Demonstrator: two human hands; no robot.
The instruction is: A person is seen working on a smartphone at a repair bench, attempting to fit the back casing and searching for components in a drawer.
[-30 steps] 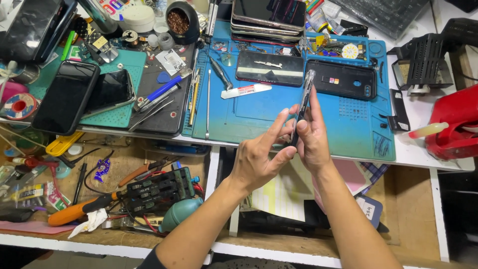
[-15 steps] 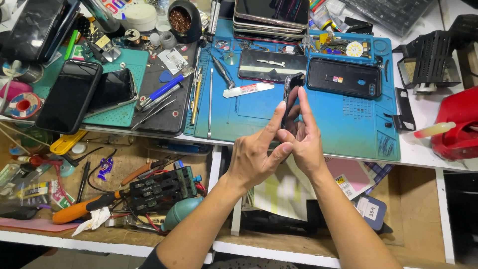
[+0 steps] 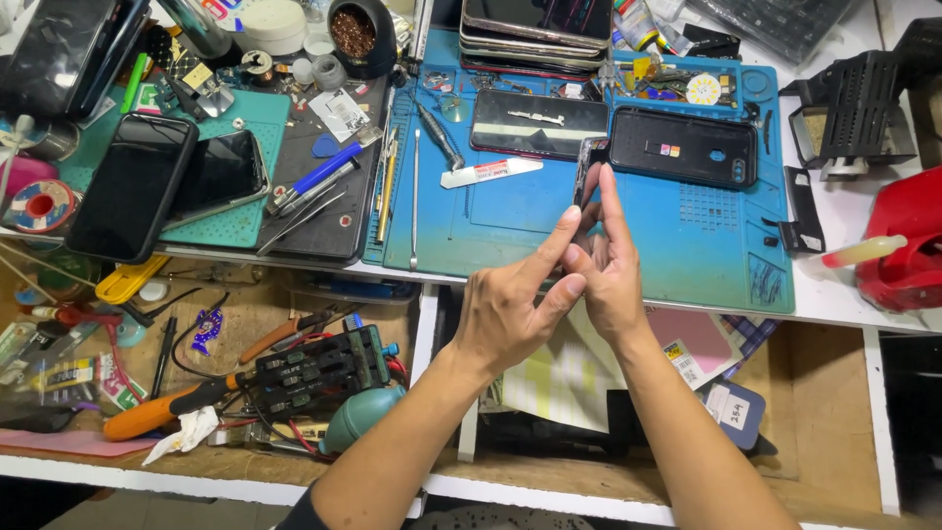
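Seen from above, two bare hands meet over the front edge of a blue work mat [image 3: 628, 245] on a crowded repair bench. Between them stands a dark phone [image 3: 590, 175], held edge-on to the camera so that only its thin side shows. Its long axis runs from about six o'clock, down in the hands, to twelve o'clock, where its top end rises clear of the fingers.

The right hand [image 3: 613, 265] has its fingers pressed together and laid straight along the right side of the phone, pointing to twelve. The left hand [image 3: 510, 309] comes in from about seven o'clock; its forefinger stretches up to touch the phone's left edge while the other fingers curl beneath (whether they grip the lower end is hidden). Both hands are on the phone, the right lying closer along its length.

Just beyond, at twelve to one o'clock, a black phone back cover [image 3: 684, 147] lies flat on the mat. At eleven o'clock lies a second dark phone panel [image 3: 538, 125], with a small white tube [image 3: 491, 173] just below it.
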